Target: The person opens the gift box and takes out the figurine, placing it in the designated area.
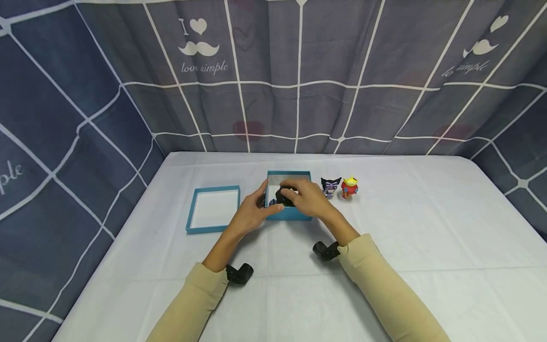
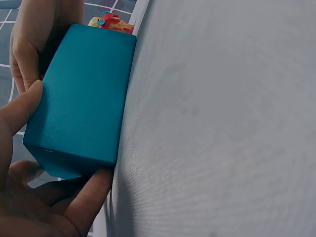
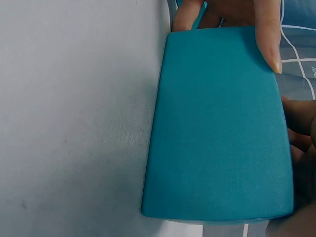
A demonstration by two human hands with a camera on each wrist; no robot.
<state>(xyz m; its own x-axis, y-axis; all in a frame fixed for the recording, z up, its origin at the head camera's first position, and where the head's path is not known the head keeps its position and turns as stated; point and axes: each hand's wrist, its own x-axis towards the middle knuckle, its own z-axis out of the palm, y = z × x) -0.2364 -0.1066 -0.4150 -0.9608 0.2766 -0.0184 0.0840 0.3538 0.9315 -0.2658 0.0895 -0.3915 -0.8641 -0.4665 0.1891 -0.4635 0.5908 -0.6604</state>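
Note:
A teal box (image 1: 288, 213), open at the top with a white inside, stands on the table in the head view. My left hand (image 1: 251, 212) holds its left side, the thumb along the front edge and the fingers around the left wall. In the left wrist view, the thumb touches the top edge of the box (image 2: 84, 98). My right hand (image 1: 311, 197) reaches over the rim and grips a dark, rounded object (image 1: 284, 195) inside the box. Fingers partly cover that object, so its kind is unclear. A small bluish thing (image 1: 272, 202) lies beside it, mostly hidden.
Left of the box lies a teal-rimmed lid (image 1: 209, 230), white inside up. A black-and-purple figurine (image 1: 330, 187) and a red-and-yellow figurine (image 1: 349, 187) stand to the right. White cloth (image 1: 410, 228) covers the table; dark grid-patterned curtains (image 1: 273, 109) hang behind and at the sides.

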